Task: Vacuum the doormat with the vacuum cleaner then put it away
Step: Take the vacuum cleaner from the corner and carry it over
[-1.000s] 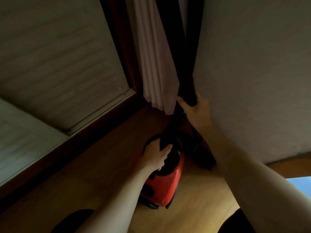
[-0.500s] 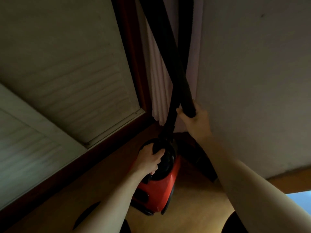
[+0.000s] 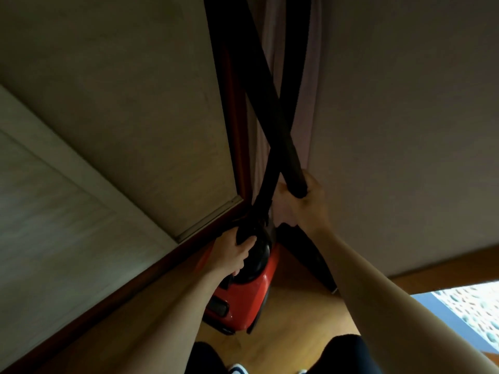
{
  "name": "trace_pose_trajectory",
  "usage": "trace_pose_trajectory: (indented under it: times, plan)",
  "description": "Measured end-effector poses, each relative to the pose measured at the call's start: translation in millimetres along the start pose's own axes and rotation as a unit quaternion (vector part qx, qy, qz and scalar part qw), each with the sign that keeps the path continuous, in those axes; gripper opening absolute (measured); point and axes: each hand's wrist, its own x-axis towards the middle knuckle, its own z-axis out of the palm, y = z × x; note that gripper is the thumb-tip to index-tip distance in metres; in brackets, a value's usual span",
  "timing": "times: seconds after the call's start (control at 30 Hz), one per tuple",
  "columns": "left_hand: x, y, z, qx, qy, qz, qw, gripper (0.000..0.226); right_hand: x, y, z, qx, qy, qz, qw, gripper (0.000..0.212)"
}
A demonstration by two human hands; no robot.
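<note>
Two hands hold a red vacuum cleaner in a dim corner of the room.

The left hand (image 3: 232,256) curls round the round black top of the vacuum cleaner (image 3: 243,300). Its smooth, shiny red body sits on the wooden floor (image 3: 297,327) in the corner. The right hand (image 3: 305,205) grips the low end of a long, straight black tube (image 3: 253,85). A black hose (image 3: 291,76) crosses the tube and runs down to the vacuum cleaner's top. Behind them hangs a pale curtain (image 3: 310,125) with soft folds, beside a plain wall (image 3: 405,130). A mat (image 3: 475,306) with a blue edge and small spots lies at the far right, well apart from the vacuum cleaner.
</note>
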Motion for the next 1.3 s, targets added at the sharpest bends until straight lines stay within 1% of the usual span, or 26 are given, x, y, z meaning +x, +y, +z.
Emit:
trace_pose_trajectory:
  times: [0.13, 0.27, 0.43, 0.5, 0.57, 0.6, 0.67, 0.7, 0.77, 0.83, 0.87, 0.93, 0.97, 1.07, 1.17, 1.23, 1.3]
  plan:
    - [-69.3, 75.3, -37.1, 0.000, -0.003, 0.008, 1.000, 0.025, -22.4, -101.7, -13.3, -0.013, -0.003, 0.002, 1.000, 0.017]
    - [-132.8, 142.1, -72.7, -0.005, 0.000, 0.017, 1.000, 0.023, -52.2, -193.2, -23.4, -0.023, -0.007, 0.009, 1.000, 0.025]
    - [-190.7, 192.4, -103.8, -0.024, 0.018, 0.026, 0.999, 0.023, -84.5, -259.8, -24.8, -0.016, 0.001, 0.009, 1.000, 0.018]
    - [-206.4, 200.6, -113.5, -0.018, 0.028, 0.025, 0.999, 0.020, -95.0, -274.7, -22.8, -0.017, -0.002, -0.006, 1.000, 0.026]
    - [-219.5, 205.8, -120.2, -0.006, 0.041, 0.030, 0.999, 0.024, -102.9, -285.9, -20.9, -0.017, -0.005, -0.019, 1.000, 0.032]
    - [-225.9, 207.1, -122.6, 0.002, 0.052, 0.031, 0.998, 0.027, -106.2, -290.5, -19.4, -0.013, -0.011, -0.026, 1.000, 0.030]
    - [-241.2, 208.2, -125.7, 0.023, 0.081, 0.035, 0.996, 0.030, -114.2, -298.9, -16.4, -0.003, -0.029, -0.034, 0.999, 0.016]
    - [-249.5, 208.7, -126.6, 0.035, 0.096, 0.042, 0.994, 0.031, -118.6, -302.8, -15.1, 0.003, -0.039, -0.037, 0.999, 0.013]
    - [-265.6, 209.7, -128.5, 0.044, 0.127, 0.052, 0.990, 0.031, -125.6, -305.9, -12.7, 0.016, -0.056, -0.045, 0.997, 0.026]
    - [-280.3, 209.0, -129.9, 0.029, 0.160, 0.050, 0.985, 0.031, -132.5, -310.7, -11.9, 0.020, -0.074, -0.065, 0.995, 0.032]
    - [-288.0, 207.1, -130.0, 0.019, 0.178, 0.046, 0.983, 0.032, -135.9, -313.3, -11.2, 0.019, -0.089, -0.073, 0.993, 0.030]
    - [-306.0, 202.8, -129.1, 0.007, 0.210, 0.035, 0.977, 0.032, -142.2, -317.5, -8.6, 0.020, -0.120, -0.078, 0.990, 0.017]
    - [-315.4, 200.7, -128.5, 0.006, 0.224, 0.030, 0.974, 0.032, -144.8, -319.1, -6.2, 0.021, -0.134, -0.079, 0.988, 0.015]
    - [-342.7, 190.9, -126.1, 0.014, 0.273, 0.013, 0.962, 0.030, -154.2, -318.6, 2.8, 0.028, -0.179, -0.080, 0.980, 0.017]
    - [-370.5, 175.8, -122.9, 0.009, 0.325, -0.015, 0.946, 0.020, -172.6, -315.9, 12.2, 0.029, -0.228, -0.095, 0.969, 0.015]
    - [-390.4, 163.4, -119.5, 0.001, 0.361, -0.033, 0.932, 0.020, -188.9, -313.6, 18.3, 0.027, -0.264, -0.100, 0.959, 0.016]
    - [-411.6, 148.6, -115.3, -0.016, 0.398, -0.055, 0.915, 0.021, -207.8, -313.4, 25.5, 0.027, -0.306, -0.091, 0.947, 0.021]
